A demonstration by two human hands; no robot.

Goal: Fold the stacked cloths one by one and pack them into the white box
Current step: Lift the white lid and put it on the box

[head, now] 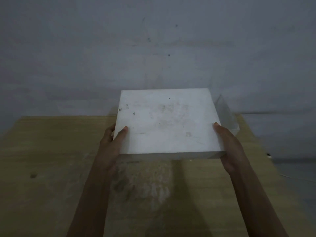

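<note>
Hidden: the fingers of both hands are tucked under or behind the white lid (167,122), so only the thumbs and the backs of the hands show. The lid covers nearly all of the white box (228,117), so its inside cannot be seen.
Cut off: both forearms leave the picture at the bottom edge.
Hard to make out: the scene is very dim. A small dark and pale speck beyond the right hand, at the table's edge, cannot be identified.
Left hand (113,142): grasps the lid's left side, thumb (124,132) lying on the top face.
Right hand (227,146): grasps the lid's right side near the front corner, thumb (218,127) along the top edge.
Lid position: held between the two hands, above the wooden table (51,151), its near edge running from one hand to the other.
Lid direction: the broad flat face looks up towards the camera. It looks close to square, so no long axis is clear.
Lid appearance: a shallow white slab with a thin front wall, scuffed, with small dark marks nearer the left hand and faint grey smudges in the middle.
Box position: just beyond the right hand, behind the lid's right edge. Only a pale side wall shows.
Table: light wood, with a blotchy pale stain between the forearms.
Background: a bare grey wall (119,48) beyond both hands.
</note>
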